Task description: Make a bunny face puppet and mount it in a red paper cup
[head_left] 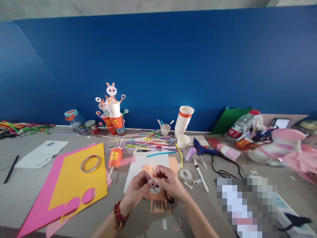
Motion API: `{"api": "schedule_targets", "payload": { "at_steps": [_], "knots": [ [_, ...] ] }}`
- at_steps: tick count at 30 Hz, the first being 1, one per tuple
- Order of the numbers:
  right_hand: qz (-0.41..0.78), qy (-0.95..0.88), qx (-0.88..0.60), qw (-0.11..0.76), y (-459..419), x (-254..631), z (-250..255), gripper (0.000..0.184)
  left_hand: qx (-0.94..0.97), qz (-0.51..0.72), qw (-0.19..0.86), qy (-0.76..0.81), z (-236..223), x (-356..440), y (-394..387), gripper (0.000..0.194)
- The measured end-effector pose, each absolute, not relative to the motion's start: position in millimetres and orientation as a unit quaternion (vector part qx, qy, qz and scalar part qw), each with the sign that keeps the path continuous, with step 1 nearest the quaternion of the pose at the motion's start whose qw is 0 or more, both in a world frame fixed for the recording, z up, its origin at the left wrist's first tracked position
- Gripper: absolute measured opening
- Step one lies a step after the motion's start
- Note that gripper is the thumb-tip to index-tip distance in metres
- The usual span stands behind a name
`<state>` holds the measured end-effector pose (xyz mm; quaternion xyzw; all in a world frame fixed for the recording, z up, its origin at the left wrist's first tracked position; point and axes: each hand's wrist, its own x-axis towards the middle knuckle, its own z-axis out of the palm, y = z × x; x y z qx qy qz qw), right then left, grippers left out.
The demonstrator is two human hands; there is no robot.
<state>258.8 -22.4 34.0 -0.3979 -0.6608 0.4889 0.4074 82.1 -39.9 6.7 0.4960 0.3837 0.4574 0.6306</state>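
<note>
Between my two hands is a round white paper rabbit face [155,188] with dark eyes and an orange ear showing at its top. My left hand [138,186] pinches its upper left edge, a red bead bracelet [120,214] on that wrist. With thumb and fingers together, my right hand [169,181] grips the top of the face near the ear. Under the hands lies an orange paper sheet [160,205] with cut-out slots, partly over a white sheet [131,173]. A clear tape roll [185,175] sits just right of my right hand.
Yellow card [74,175] and pink card lie at left with a tape ring [90,164]. Finished rabbit cups [113,109], straws [148,140] and stacked paper cups [183,120] stand behind. A blue glue gun [204,148], its cord and a white marker [201,175] are at right.
</note>
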Motion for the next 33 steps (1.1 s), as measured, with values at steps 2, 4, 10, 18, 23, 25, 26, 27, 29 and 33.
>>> {"api": "schedule_targets", "payload": {
  "at_steps": [2, 4, 10, 18, 23, 25, 26, 27, 29, 33],
  "knots": [
    [0.485, -0.667, -0.393, 0.407, -22.6, 259.4, 33.7, 0.007, 0.491, 0.460, 0.631, 0.386, 6.0, 81.6, -39.3, 0.036],
    [0.480, -0.666, -0.392, 0.415, -22.8, 260.2, 32.4, 0.008, 0.485, 0.463, 0.633, 0.386, 5.4, 80.9, -38.8, 0.036],
    [0.478, -0.612, -0.421, 0.469, -23.3, 261.1, 25.3, 0.017, 0.445, 0.484, 0.647, 0.385, 8.0, 79.0, -38.2, 0.034],
    [0.487, -0.577, -0.426, 0.497, -25.1, 255.7, 17.8, 0.016, 0.428, 0.502, 0.645, 0.386, 12.6, 78.2, -38.7, 0.031],
    [0.473, -0.577, -0.438, 0.502, -26.0, 254.6, 14.3, 0.018, 0.434, 0.501, 0.641, 0.389, 11.0, 78.7, -38.6, 0.033],
    [0.465, -0.575, -0.444, 0.505, -26.2, 254.2, 12.3, 0.022, 0.433, 0.499, 0.644, 0.385, 10.1, 78.9, -38.6, 0.032],
    [0.461, -0.577, -0.447, 0.505, -26.4, 253.9, 11.2, 0.026, 0.434, 0.500, 0.645, 0.383, 9.6, 78.9, -38.5, 0.032],
    [0.457, -0.579, -0.448, 0.505, -26.6, 253.5, 10.0, 0.028, 0.434, 0.501, 0.644, 0.382, 9.1, 78.9, -38.4, 0.031],
    [0.446, -0.589, -0.450, 0.502, -27.3, 252.5, 7.8, 0.029, 0.434, 0.504, 0.642, 0.382, 7.9, 78.7, -38.2, 0.029],
    [0.407, -0.603, -0.461, 0.508, -28.8, 251.4, 7.4, 0.016, 0.437, 0.501, 0.640, 0.385, 6.2, 78.1, -38.2, 0.029]
  ]
}}
